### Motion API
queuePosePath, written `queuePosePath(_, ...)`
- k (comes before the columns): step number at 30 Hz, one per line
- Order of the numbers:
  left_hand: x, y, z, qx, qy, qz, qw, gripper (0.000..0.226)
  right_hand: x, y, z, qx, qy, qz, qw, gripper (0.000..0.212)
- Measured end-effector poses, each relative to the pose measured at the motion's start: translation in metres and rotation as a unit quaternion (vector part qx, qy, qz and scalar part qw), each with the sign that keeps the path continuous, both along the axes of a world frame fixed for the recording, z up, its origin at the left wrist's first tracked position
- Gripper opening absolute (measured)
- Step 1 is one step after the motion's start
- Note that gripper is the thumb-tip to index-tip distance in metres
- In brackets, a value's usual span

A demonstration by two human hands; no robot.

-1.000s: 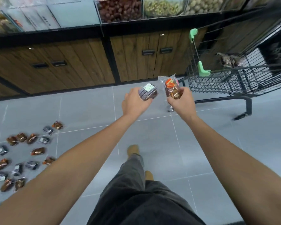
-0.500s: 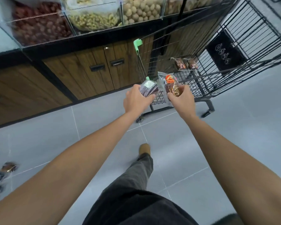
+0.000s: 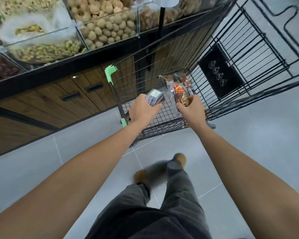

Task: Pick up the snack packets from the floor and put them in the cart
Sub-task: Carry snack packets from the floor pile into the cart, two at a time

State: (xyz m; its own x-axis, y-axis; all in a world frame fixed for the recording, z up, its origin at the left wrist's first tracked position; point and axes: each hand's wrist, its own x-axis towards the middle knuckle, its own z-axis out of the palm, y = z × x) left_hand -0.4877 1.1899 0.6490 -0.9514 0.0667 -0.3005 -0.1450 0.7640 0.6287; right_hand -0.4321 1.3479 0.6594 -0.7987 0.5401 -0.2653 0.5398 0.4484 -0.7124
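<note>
While poised over the cart (image 3: pixel 248 49), left hand (image 3: pixel 141 109) gripping silver packet (image 3: pixel 154 99), right hand (image 3: pixel 191 109) clutching orange packet (image 3: pixel 179 95); early release risks dropping outside the rim.

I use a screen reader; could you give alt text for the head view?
Left hand holds a dark snack packet and right hand an orange-brown packet over a black wire cart.

cart (image 3: pixel 219 40) top open | wire walls bar sides | packets (image 3: pixel 178 78) on cart floor
</note>
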Motion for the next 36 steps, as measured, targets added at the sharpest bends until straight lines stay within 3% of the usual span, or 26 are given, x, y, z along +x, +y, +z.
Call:
queuePosePath(8,-0.072,0.073,-0.053,0.0,-0.096,0.112,0.989,0.041,-0.084,0.088,-0.051,-0.004,-0.085,0.062,0.994,0.038)
queuePosePath(12,-0.101,0.113,-0.087,0.011,-0.167,0.204,0.965,0.049,-0.129,0.13,-0.082,-0.01,-0.127,0.101,0.987,0.038)
queuePosePath(15,-0.119,0.139,-0.115,0.015,-0.194,0.264,0.945,0.041,-0.16,0.154,-0.109,0.004,-0.157,0.142,0.977,0.038)
queuePosePath(23,-0.164,0.198,-0.249,0.049,-0.192,0.355,0.914,0.079,-0.235,0.175,-0.205,0.048,-0.18,0.166,0.968,0.069)
queuePosePath(25,-0.179,0.205,-0.279,0.046,-0.18,0.376,0.908,0.089,-0.247,0.177,-0.227,0.07,-0.173,0.171,0.967,0.065)
queuePosePath(30,-0.215,0.21,-0.258,0.026,-0.181,0.385,0.904,0.073,-0.277,0.177,-0.272,0.082,-0.165,0.126,0.975,0.062)
queuePosePath(33,-0.232,0.205,-0.293,0.102,-0.192,0.438,0.872,0.078,-0.29,0.179,-0.29,0.079,-0.165,0.103,0.978,0.064)
queuePosePath(36,-0.242,0.201,-0.337,0.173,-0.213,0.445,0.852,0.069,-0.295,0.182,-0.297,0.067,-0.176,0.125,0.974,0.061)
